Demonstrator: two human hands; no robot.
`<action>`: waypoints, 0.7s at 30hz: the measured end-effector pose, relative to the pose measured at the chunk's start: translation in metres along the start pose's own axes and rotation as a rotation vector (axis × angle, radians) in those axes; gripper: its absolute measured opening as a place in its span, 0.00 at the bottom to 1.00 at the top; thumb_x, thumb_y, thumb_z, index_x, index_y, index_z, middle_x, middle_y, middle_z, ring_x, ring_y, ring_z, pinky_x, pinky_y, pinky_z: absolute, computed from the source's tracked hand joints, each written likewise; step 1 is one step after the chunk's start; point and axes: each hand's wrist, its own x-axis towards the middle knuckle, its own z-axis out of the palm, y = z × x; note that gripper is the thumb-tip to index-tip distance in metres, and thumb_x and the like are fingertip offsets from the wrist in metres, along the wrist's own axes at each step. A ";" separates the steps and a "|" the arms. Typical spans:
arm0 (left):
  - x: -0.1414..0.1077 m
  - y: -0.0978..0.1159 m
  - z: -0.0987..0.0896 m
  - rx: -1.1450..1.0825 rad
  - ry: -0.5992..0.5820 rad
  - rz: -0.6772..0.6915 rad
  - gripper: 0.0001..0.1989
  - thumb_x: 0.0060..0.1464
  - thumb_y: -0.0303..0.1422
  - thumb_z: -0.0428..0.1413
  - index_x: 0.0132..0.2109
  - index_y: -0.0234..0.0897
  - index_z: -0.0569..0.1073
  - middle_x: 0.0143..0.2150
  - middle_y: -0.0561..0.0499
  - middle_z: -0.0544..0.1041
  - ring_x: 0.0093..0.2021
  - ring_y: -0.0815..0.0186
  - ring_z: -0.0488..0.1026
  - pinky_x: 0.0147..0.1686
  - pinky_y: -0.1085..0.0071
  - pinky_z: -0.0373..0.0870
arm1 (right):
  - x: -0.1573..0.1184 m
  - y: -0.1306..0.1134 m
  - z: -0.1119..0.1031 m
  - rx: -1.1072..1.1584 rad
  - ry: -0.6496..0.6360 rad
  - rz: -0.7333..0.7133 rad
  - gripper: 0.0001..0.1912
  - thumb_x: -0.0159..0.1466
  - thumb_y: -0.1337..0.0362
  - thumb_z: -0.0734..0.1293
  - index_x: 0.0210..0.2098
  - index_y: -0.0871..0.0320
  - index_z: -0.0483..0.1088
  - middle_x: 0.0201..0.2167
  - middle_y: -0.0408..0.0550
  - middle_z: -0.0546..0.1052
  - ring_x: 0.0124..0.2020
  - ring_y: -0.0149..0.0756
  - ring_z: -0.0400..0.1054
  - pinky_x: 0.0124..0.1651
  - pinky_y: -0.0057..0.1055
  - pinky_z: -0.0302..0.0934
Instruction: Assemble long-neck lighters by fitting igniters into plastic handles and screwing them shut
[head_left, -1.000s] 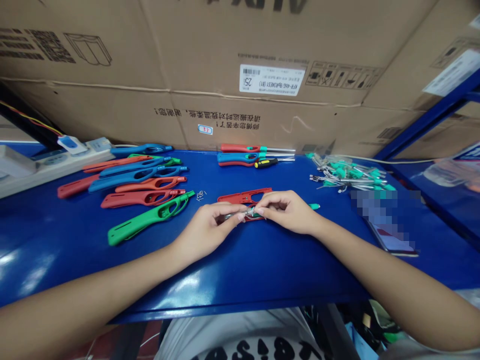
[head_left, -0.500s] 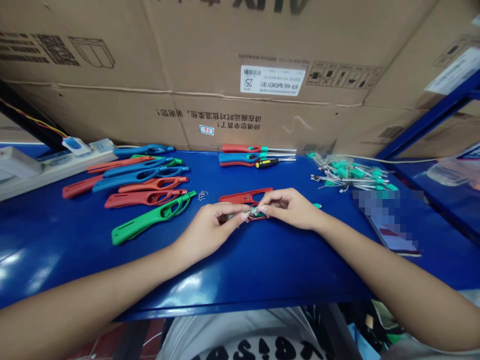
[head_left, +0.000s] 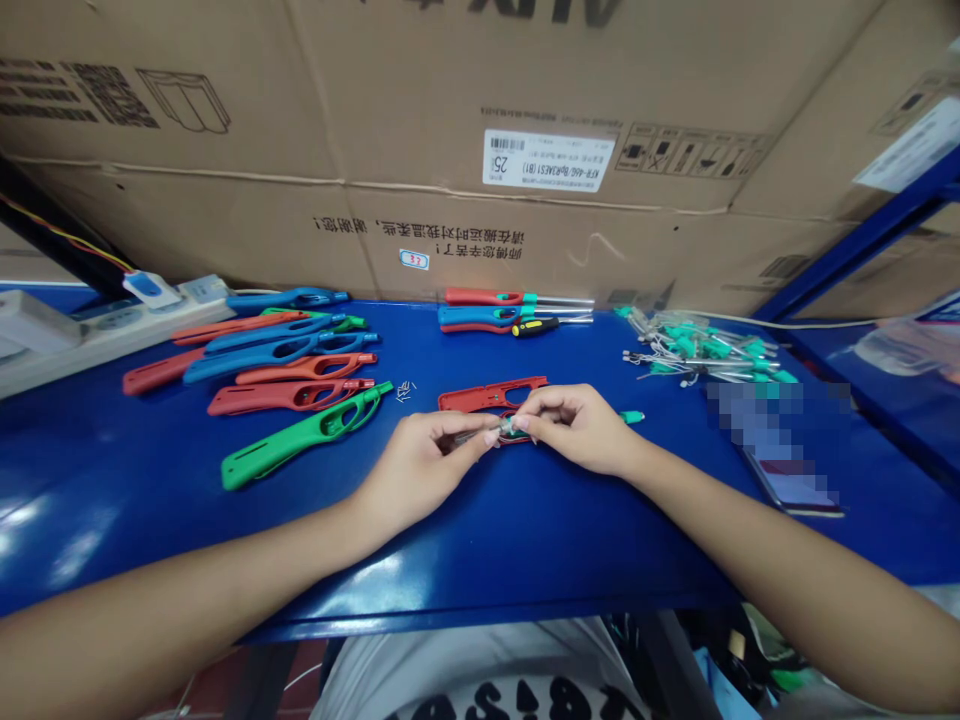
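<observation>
My left hand (head_left: 416, 455) is closed around a small clear lighter fuel tank (head_left: 469, 437), pinching its right end between thumb and forefinger. My right hand (head_left: 581, 425) meets it there, with fingertips pinched on the small teal end of the tank. Both hands are just over a red lighter casing half (head_left: 517, 440), mostly hidden under the fingers. Directly behind lies the matching red casing half (head_left: 480, 398), inner side up. Past my right hand a teal tip (head_left: 632, 416) sticks out; what it joins is covered.
Several coloured lighter casings (head_left: 281, 455) lie at left, near small screws (head_left: 405, 391). Assembled lighters (head_left: 484, 298) and a black-yellow screwdriver (head_left: 535, 327) sit at the back. Teal-ended metal tubes with wires (head_left: 690, 350) are piled at right, behind a phone (head_left: 787, 470). A power strip (head_left: 120, 330) borders the left.
Both hands stay together over the red casing and have shifted slightly toward me. The right fingers have closed in nearer to the left fingertips. Nothing else has visibly moved.
</observation>
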 end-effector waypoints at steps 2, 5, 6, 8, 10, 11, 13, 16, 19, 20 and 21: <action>0.000 -0.001 -0.001 0.012 -0.005 0.013 0.12 0.58 0.37 0.61 0.46 0.39 0.83 0.46 0.49 0.84 0.45 0.57 0.81 0.49 0.64 0.76 | 0.000 0.000 0.000 0.014 -0.003 0.012 0.15 0.59 0.52 0.70 0.30 0.59 0.75 0.23 0.43 0.72 0.21 0.28 0.59 0.25 0.28 0.53; 0.001 0.000 -0.003 0.021 -0.001 0.003 0.12 0.59 0.37 0.60 0.47 0.39 0.83 0.45 0.49 0.85 0.43 0.59 0.81 0.45 0.67 0.77 | 0.002 -0.002 -0.002 0.070 -0.006 0.034 0.15 0.58 0.51 0.72 0.30 0.59 0.76 0.22 0.42 0.72 0.20 0.26 0.58 0.23 0.27 0.51; 0.002 0.001 -0.003 0.018 0.001 -0.004 0.13 0.59 0.37 0.60 0.48 0.38 0.82 0.44 0.49 0.85 0.41 0.60 0.81 0.43 0.68 0.77 | 0.002 -0.003 -0.003 0.089 -0.009 0.049 0.15 0.58 0.52 0.72 0.31 0.59 0.76 0.21 0.42 0.72 0.19 0.25 0.58 0.22 0.26 0.50; 0.002 0.002 -0.005 0.009 0.003 -0.013 0.13 0.59 0.36 0.60 0.48 0.38 0.82 0.43 0.49 0.85 0.39 0.61 0.81 0.41 0.69 0.77 | 0.002 -0.004 -0.005 0.120 -0.019 0.082 0.16 0.58 0.51 0.72 0.33 0.59 0.77 0.22 0.42 0.74 0.16 0.23 0.56 0.19 0.26 0.48; 0.003 0.003 -0.006 0.003 -0.005 -0.018 0.13 0.58 0.36 0.61 0.48 0.38 0.82 0.42 0.49 0.85 0.37 0.62 0.80 0.40 0.69 0.76 | 0.002 -0.005 -0.007 0.136 -0.036 0.098 0.17 0.59 0.50 0.72 0.35 0.59 0.79 0.24 0.44 0.77 0.15 0.23 0.56 0.17 0.25 0.48; 0.003 0.003 -0.006 0.003 -0.011 -0.019 0.12 0.58 0.36 0.61 0.48 0.39 0.82 0.42 0.50 0.85 0.36 0.63 0.80 0.39 0.70 0.76 | 0.002 -0.005 -0.007 0.139 -0.043 0.095 0.18 0.59 0.50 0.72 0.36 0.59 0.80 0.25 0.45 0.79 0.15 0.22 0.56 0.17 0.25 0.49; 0.003 0.003 -0.007 0.005 -0.019 -0.019 0.12 0.58 0.36 0.61 0.47 0.39 0.83 0.41 0.50 0.85 0.35 0.64 0.80 0.38 0.70 0.76 | 0.002 -0.004 -0.008 0.144 -0.050 0.077 0.18 0.60 0.50 0.72 0.35 0.59 0.80 0.27 0.46 0.80 0.15 0.22 0.57 0.17 0.25 0.49; 0.002 0.003 -0.007 0.008 -0.025 0.000 0.11 0.58 0.35 0.61 0.47 0.39 0.83 0.40 0.51 0.85 0.34 0.65 0.79 0.38 0.71 0.75 | 0.002 -0.002 -0.007 0.161 -0.046 0.061 0.16 0.60 0.51 0.73 0.34 0.59 0.80 0.26 0.45 0.80 0.15 0.22 0.57 0.17 0.24 0.50; 0.002 0.003 -0.007 0.020 -0.019 0.004 0.12 0.58 0.36 0.61 0.47 0.40 0.83 0.39 0.51 0.85 0.32 0.65 0.78 0.36 0.71 0.75 | 0.003 -0.001 -0.006 0.218 -0.027 0.037 0.14 0.58 0.52 0.74 0.34 0.57 0.81 0.29 0.45 0.81 0.22 0.27 0.68 0.27 0.27 0.65; 0.002 0.003 -0.007 0.024 -0.016 0.000 0.12 0.58 0.36 0.61 0.47 0.40 0.83 0.39 0.50 0.85 0.32 0.65 0.78 0.35 0.71 0.75 | 0.003 0.000 -0.006 0.238 -0.019 0.026 0.14 0.57 0.52 0.75 0.34 0.57 0.81 0.30 0.46 0.82 0.27 0.30 0.72 0.33 0.29 0.69; 0.002 0.003 -0.007 0.027 -0.013 -0.003 0.12 0.58 0.36 0.61 0.47 0.39 0.83 0.38 0.50 0.85 0.31 0.65 0.78 0.35 0.71 0.75 | 0.003 0.000 -0.006 0.253 -0.016 0.016 0.14 0.56 0.53 0.75 0.34 0.57 0.81 0.31 0.46 0.82 0.31 0.33 0.75 0.39 0.32 0.71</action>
